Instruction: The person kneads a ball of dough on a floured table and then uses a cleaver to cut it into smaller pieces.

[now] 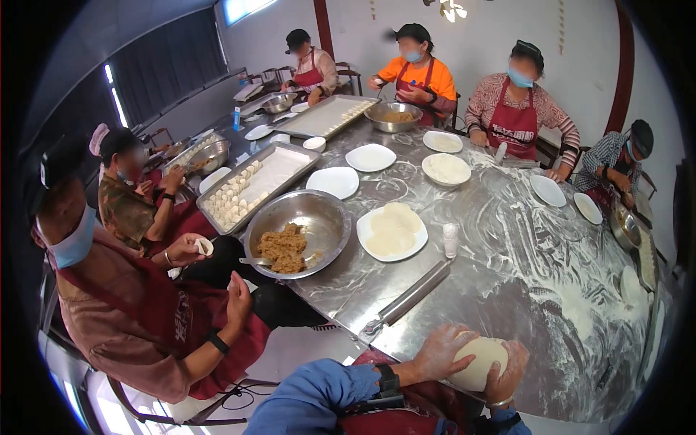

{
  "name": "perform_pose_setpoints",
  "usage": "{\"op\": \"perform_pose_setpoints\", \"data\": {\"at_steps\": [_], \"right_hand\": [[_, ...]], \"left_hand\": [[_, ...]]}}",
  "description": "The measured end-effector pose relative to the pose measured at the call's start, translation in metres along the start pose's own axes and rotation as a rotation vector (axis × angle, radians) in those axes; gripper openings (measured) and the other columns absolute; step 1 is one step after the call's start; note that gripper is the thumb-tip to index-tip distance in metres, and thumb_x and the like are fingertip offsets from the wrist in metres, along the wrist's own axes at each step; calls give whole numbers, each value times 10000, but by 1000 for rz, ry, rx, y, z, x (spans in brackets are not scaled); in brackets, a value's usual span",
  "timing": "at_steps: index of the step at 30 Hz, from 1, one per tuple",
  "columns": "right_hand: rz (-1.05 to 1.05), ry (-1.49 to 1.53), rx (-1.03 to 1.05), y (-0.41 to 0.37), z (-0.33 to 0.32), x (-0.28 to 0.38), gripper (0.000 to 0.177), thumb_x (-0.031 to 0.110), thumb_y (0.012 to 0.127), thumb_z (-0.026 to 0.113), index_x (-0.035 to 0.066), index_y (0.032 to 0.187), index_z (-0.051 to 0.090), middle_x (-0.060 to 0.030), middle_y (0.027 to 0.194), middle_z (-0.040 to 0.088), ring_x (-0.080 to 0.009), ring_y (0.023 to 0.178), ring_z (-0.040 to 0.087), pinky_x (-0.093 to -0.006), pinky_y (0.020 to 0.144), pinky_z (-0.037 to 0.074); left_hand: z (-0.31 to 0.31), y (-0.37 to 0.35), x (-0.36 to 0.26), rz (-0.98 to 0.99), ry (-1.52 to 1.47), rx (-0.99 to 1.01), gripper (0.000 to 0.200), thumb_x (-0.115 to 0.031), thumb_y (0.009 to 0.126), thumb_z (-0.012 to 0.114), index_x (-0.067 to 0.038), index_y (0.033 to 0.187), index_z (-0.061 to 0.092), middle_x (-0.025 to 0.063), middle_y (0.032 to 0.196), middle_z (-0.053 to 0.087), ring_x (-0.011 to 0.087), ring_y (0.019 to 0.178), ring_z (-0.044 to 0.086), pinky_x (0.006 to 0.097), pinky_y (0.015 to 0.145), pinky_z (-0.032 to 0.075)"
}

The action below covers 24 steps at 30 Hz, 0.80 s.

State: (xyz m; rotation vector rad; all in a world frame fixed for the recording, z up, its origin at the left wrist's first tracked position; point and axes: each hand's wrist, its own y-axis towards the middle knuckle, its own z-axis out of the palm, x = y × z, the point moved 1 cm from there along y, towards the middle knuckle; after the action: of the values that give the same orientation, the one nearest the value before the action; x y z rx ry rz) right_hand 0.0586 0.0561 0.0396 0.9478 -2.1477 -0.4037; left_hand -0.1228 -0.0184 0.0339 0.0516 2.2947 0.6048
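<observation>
A large pale lump of dough [478, 365] is held between both hands at the near edge of the metal table. My left hand [440, 353] grips its left side, with flour on the fingers. On the opposite side, my right hand [507, 373] curls around the dough. Just beyond lies a metal rolling pin [415, 293] with a floury white end [450, 240]. Round dough wrappers [392, 226] are stacked on a white square plate [367, 245] farther up the table.
To the left stands a steel bowl [330, 214] of brown filling [283, 247] with a spoon. Behind it, a tray [279, 168] holds several dumplings. Flour [573, 290] covers the table's right side. A co-worker [145, 304] at left holds a wrapper; others sit around the table.
</observation>
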Motion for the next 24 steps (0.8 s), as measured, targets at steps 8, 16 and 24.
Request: {"op": "perform_pose_setpoints", "data": {"at_steps": [8,16,24], "right_hand": [[14,-7,-8,-6,2,-1,572,491,870,398,-19,1088,542,-235,1109,504,-406,1069,438,-510,920,337],[33,-14,-9,-11,3,-5,588,502,884,374,-17,1115,527,-235,1145,486,-404,1111,422,-513,952,316],[40,-19,4,-12,3,-4,581,487,880,387,-19,1130,525,-251,1179,471,-415,1127,419,-514,964,311]], "left_hand": [[2,-3,1,10,12,-30,464,-268,802,630,-72,1208,523,159,1156,509,348,1056,486,426,909,407],[4,-5,2,18,-6,-37,475,-277,806,622,-78,1224,515,160,1182,497,352,1080,469,438,920,393],[3,-7,1,8,-3,-25,491,-277,798,628,-85,1234,511,160,1191,490,350,1094,464,436,930,389]]}}
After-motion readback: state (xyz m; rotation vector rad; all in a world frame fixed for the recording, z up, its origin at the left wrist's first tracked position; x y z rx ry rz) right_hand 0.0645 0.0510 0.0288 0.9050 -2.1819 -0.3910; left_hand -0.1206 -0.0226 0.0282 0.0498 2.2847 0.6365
